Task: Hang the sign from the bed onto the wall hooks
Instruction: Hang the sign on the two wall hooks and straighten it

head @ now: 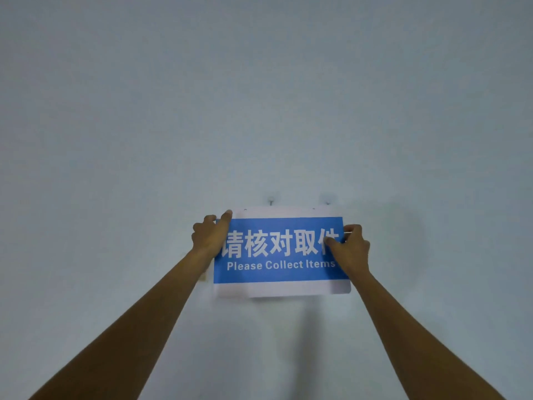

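Observation:
A rectangular sign (pixel 281 280), blue with white borders and white lettering "Please Collect Items", is held flat against the pale wall. My left hand (pixel 209 233) grips its left edge near the top corner. My right hand (pixel 350 248) grips its right edge. Two small wall hooks stand just above the sign's top edge: the left hook (pixel 271 201) and the right hook (pixel 328 201). Two tiny holes show along the sign's top border below the hooks. I cannot tell whether the sign touches the hooks.
The plain pale wall (pixel 259 96) fills the whole view. Both my forearms reach up from the bottom corners. A soft shadow falls on the wall below the sign.

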